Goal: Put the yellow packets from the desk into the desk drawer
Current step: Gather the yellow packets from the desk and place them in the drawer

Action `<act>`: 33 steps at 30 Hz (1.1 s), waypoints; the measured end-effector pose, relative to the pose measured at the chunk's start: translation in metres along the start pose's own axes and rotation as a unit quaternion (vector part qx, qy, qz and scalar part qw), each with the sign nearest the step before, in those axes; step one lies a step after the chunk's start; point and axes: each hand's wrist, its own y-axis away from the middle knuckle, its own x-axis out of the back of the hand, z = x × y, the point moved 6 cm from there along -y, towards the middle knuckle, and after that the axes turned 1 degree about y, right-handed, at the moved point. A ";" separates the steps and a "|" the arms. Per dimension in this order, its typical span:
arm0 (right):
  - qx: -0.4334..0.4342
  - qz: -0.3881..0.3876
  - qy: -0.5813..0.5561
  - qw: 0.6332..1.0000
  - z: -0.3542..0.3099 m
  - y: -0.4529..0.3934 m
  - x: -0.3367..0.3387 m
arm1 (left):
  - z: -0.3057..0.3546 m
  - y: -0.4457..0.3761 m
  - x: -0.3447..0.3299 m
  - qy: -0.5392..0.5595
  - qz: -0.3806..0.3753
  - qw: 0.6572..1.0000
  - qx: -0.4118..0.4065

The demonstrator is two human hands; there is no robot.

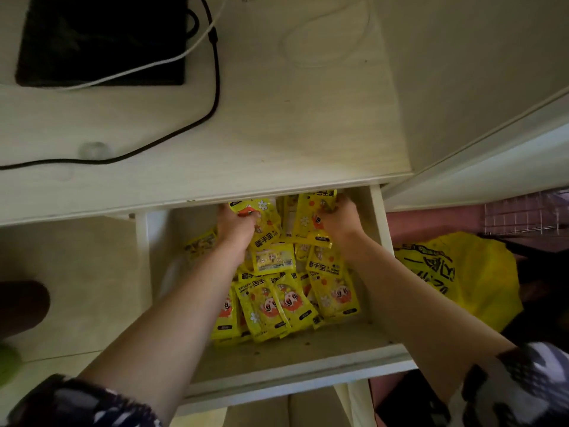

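Pale wood bench [277, 127] fills the upper frame, bare of packets, with a dark pad [101, 38] and black cable [212, 97] upper left. Below it the open drawer [295, 362] holds the heaped yellow packets [277, 300]. Left hand [235, 229] and right hand [338, 221] have fingers curled round packets at the back: likely the last drop. Next, let go and withdraw.

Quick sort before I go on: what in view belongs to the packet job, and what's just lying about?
Job:
- yellow packets
- desk drawer
- left hand, gripping packets
- right hand, gripping packets

Lying about:
- black cable
- white cable
- black pad
- yellow bag
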 end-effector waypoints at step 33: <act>0.296 -0.071 0.451 0.839 0.003 0.185 0.008 | -0.046 0.183 0.114 -0.349 0.090 0.919 -0.158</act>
